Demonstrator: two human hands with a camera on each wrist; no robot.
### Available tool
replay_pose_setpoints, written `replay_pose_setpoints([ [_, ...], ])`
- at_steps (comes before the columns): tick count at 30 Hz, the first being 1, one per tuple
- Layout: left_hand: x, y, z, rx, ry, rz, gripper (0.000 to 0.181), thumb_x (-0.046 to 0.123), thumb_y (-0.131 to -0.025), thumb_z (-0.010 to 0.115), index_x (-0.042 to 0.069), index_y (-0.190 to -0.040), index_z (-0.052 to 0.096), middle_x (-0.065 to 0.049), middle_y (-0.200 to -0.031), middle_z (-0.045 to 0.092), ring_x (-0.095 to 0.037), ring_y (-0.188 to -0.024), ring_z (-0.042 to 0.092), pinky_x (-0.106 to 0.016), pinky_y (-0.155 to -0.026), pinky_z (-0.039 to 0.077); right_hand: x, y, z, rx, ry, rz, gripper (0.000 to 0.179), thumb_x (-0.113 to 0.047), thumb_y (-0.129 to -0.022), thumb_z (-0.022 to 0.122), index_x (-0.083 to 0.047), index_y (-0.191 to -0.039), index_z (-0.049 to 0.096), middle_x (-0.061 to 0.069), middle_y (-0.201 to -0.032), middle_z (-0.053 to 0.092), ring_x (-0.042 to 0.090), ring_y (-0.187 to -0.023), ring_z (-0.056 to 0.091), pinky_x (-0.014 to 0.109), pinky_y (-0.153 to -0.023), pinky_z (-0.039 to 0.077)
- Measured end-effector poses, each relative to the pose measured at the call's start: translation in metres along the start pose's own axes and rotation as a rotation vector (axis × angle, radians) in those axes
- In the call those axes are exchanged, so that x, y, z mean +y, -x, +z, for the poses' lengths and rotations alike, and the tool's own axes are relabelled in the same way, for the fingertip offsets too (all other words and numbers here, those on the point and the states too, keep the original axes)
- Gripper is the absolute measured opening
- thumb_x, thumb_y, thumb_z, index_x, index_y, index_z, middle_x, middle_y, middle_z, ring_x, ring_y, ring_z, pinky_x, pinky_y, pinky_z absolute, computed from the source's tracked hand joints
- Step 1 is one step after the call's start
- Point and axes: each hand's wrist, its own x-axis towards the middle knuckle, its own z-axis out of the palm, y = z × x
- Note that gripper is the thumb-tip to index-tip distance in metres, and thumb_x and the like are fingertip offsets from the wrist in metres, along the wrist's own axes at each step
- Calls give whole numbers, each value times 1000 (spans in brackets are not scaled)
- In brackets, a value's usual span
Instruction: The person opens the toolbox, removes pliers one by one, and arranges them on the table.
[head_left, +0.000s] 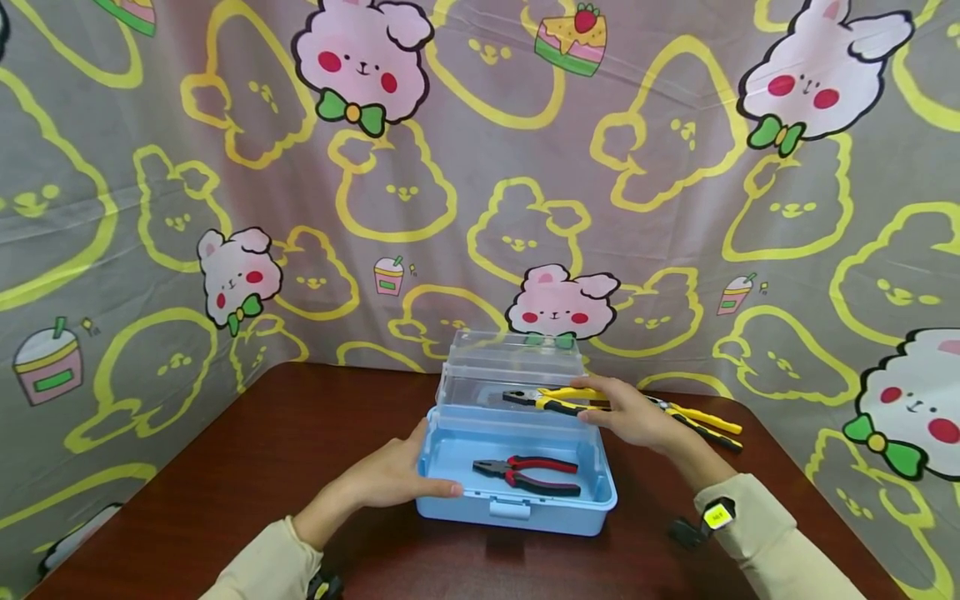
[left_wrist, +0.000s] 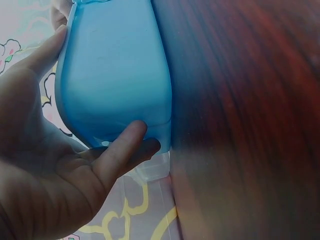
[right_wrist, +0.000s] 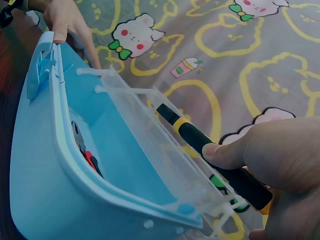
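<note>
A light blue toolbox (head_left: 457, 508) stands with its lid up and clear plastic trays (head_left: 517, 375) raised at the back. My left hand (head_left: 382, 473) grips its left end, the thumb on the front rim and the fingers against the side, as the left wrist view shows. Inside the box lies a pair of combination pliers with red and black handles (head_left: 512, 468). My right hand (head_left: 637, 417) holds pliers with yellow and black handles (right_wrist: 192, 137) at the clear trays, jaws pointing left. Whether these pliers touch a tray I cannot tell.
Another pair of yellow and black pliers (head_left: 705, 417) lies on the table at the right, behind my right forearm. The dark wood table (head_left: 247, 467) ends at a printed cloth (head_left: 405, 317) hanging at the back and sides.
</note>
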Motion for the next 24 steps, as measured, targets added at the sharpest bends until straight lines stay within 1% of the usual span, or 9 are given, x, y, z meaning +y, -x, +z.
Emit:
replay_pose_setpoints([
  [5,0,1,0,0,-4,-1,122,56,-82,83,8,-166,9,-22,-132,62,-24,-105,64,-51,-87,52,5,8,-6,26,2,26,55,-19,-99,72,0,-148,53,20,-150,51,46,-140,40,68,-109,28],
  [12,0,0,0,0,8,0,122,54,-82,84,7,-165,9,-23,-132,62,-27,-109,64,-52,-87,51,14,17,-11,68,38,86,55,-18,-98,73,-1,-146,55,20,-147,52,45,-136,44,68,-109,29],
  [18,-2,-2,1,1,-6,-3,123,56,-82,83,8,-166,8,-23,-133,61,-26,-108,64,-50,-87,51,18,24,-15,85,56,89,54,-16,-98,73,2,-145,54,21,-143,55,45,-132,47,68,-107,32],
  [24,-4,-3,2,0,11,2,121,55,-82,84,8,-166,9,-22,-132,62,-26,-108,64,-51,-87,51,18,31,-20,98,59,74,52,-16,-99,72,2,-144,54,21,-140,56,43,-127,50,66,-105,36],
])
